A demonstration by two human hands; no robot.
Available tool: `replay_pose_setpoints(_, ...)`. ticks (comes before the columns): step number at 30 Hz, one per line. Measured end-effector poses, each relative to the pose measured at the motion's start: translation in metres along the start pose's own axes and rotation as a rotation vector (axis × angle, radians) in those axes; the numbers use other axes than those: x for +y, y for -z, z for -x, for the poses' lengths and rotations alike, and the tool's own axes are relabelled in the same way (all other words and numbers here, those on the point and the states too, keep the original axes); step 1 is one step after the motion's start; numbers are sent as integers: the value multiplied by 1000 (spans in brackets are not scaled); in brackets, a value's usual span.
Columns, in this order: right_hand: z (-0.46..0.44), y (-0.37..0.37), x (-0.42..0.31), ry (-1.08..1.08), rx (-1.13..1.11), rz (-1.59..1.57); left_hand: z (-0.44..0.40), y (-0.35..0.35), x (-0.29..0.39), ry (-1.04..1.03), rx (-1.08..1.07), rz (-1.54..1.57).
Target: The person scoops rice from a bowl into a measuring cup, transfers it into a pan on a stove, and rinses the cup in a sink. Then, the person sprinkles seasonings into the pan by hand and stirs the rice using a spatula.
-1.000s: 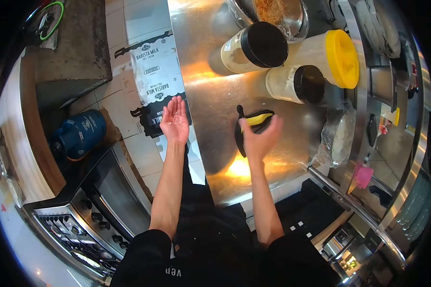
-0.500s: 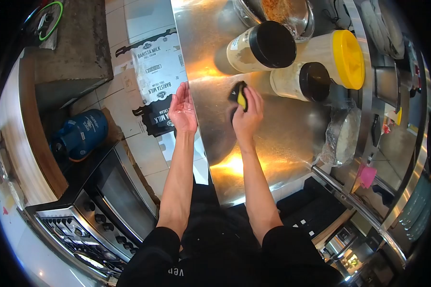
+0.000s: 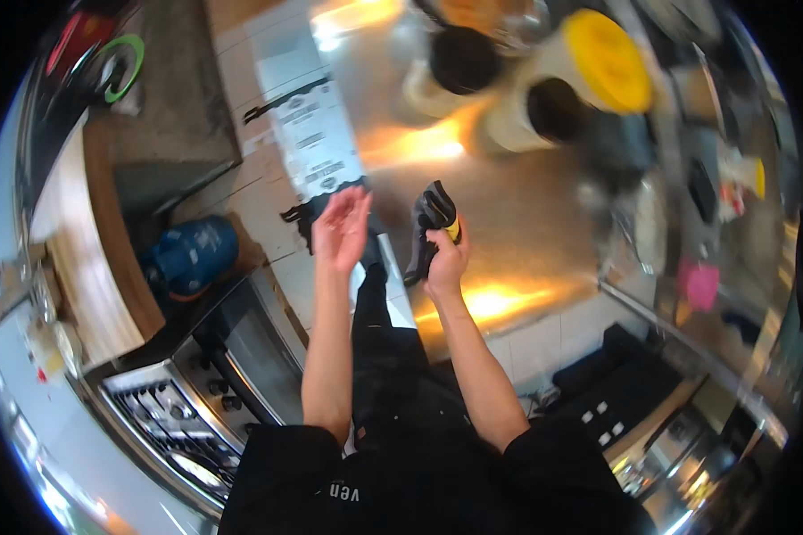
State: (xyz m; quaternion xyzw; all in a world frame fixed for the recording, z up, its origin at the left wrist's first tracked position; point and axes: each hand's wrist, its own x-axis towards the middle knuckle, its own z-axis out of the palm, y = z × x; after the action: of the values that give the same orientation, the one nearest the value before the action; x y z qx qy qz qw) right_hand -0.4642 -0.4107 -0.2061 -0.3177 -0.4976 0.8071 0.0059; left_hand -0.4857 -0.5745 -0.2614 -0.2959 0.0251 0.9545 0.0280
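My left hand (image 3: 341, 230) is palm up with its fingers apart, just off the left edge of the steel table (image 3: 526, 205). Small wet-looking or pale bits on its palm are too blurred to name. My right hand (image 3: 447, 260) grips a black and yellow cloth (image 3: 434, 209), bunched up and raised near the table's left edge. Part of the cloth hangs down to the left of the fingers.
Jars with black lids (image 3: 464, 61) and a yellow-lidded tub (image 3: 607, 61) stand at the table's far side. Flattened milk cartons (image 3: 317, 138) lie on the floor at left. A blue gas cylinder (image 3: 196, 254) and a stove (image 3: 165, 410) are further left.
My right hand has drawn the cloth back toward the table's left edge, off the spot where it was. My left hand stays palm up. The view has shifted and blurred.
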Motion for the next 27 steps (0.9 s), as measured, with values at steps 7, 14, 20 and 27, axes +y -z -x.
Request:
replay_pose_setpoints(7,105,211,-128,-47,104,-390,138,-37,-158,968,136,-452)
replay_pose_setpoints(14,186,508,-159,254,544,-554,183,121,-477,1758,324,-179)
replay_pose_setpoints(20,294,644,-190,258,918,-225,44,150,-631,623,618,-820)
replay_pose_setpoints(27,169,618,-194,750,366,774,69,128,-656,661,438,-1018)
